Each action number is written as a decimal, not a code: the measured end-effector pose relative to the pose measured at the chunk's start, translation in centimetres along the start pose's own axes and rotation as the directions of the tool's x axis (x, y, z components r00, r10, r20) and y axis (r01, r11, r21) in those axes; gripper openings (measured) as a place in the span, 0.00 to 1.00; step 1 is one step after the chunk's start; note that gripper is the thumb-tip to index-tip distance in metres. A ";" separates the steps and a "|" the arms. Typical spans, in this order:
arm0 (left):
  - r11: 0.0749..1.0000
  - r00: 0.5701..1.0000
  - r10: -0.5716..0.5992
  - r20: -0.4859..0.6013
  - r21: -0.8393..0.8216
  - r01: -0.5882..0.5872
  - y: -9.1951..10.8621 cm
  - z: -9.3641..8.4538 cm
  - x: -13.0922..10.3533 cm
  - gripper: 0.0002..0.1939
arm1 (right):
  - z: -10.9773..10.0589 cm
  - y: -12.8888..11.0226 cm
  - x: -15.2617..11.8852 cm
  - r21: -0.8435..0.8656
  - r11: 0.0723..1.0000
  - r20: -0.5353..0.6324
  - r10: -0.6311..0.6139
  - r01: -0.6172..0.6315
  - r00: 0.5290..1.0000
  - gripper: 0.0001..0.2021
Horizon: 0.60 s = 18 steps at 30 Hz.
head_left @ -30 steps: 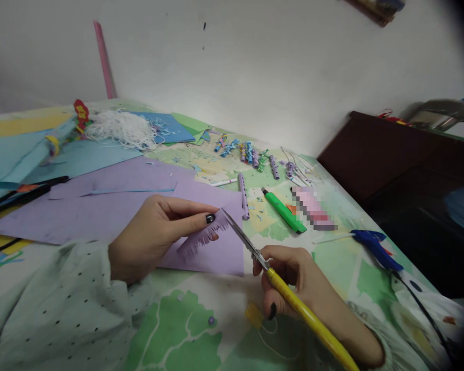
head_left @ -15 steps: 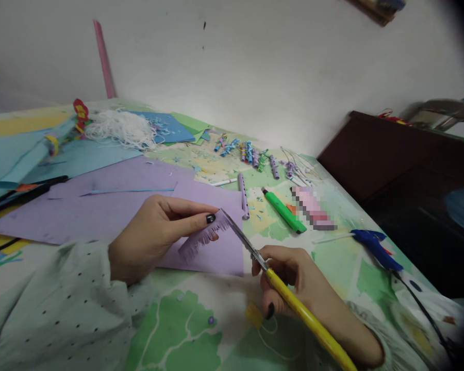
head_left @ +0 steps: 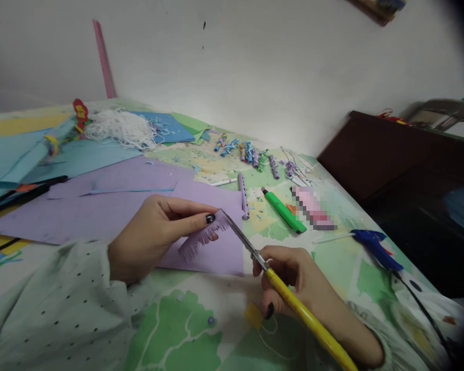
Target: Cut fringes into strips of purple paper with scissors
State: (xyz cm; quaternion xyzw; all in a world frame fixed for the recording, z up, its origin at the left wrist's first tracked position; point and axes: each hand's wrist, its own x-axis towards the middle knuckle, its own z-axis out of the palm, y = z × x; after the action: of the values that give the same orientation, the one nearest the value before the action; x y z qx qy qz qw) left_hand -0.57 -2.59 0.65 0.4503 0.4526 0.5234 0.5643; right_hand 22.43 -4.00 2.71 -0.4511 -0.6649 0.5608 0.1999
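Pinched between the thumb and fingers of my left hand [head_left: 158,234] is a purple paper strip [head_left: 201,241] with a fringe cut along one edge. My right hand [head_left: 294,281] grips scissors [head_left: 251,247] with yellow handles. The blades reach up and left to the strip's upper end, at my left fingertips, and look nearly closed. Under the strip lies a purple paper sheet [head_left: 224,260]. A rolled purple paper tube [head_left: 243,196] with dark spots rests just beyond that sheet's right edge.
A green utility knife [head_left: 284,211] and a blue glue gun [head_left: 379,250] lie to the right. Small fringed paper rolls [head_left: 249,152] stand farther back. White string [head_left: 118,129] is heaped at the back left, near a light blue paper roll [head_left: 31,157].
Almost nothing differs. Both hands, the fringed strip and the scissors stay in nearly the same place, with only a very slight shift.
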 end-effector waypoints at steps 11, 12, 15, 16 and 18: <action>1.000 1.000 -0.001 0.001 0.007 0.001 0.0 -0.1 0.0 0.06 | 0.0 0.0 -0.1 -0.006 1.000 -0.028 0.024 -0.024 0.999 0.24; 1.000 1.000 0.002 0.001 0.011 -0.002 0.0 -0.1 0.0 0.06 | 0.0 0.0 -0.1 -0.004 1.000 -0.031 0.020 -0.020 0.999 0.24; 1.000 1.000 0.004 0.001 0.021 -0.004 0.0 0.0 0.0 0.06 | 0.1 -0.2 -0.1 0.006 1.000 -0.031 0.031 -0.031 0.999 0.23; 1.000 1.000 0.002 0.002 0.018 -0.002 0.0 0.0 0.0 0.06 | 0.1 -0.2 -0.1 0.009 0.999 -0.031 0.036 -0.036 0.999 0.23; 1.000 1.000 0.004 -0.003 0.018 -0.004 0.0 0.0 0.0 0.06 | 0.1 -0.2 -0.1 0.011 0.999 -0.036 0.043 -0.043 0.998 0.23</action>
State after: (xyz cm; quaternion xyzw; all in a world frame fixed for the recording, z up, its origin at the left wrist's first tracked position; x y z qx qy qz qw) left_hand -0.57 -2.57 0.70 0.4553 0.4571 0.5213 0.5585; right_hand 22.33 -4.15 2.89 -0.4742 -0.6483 0.5602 0.2022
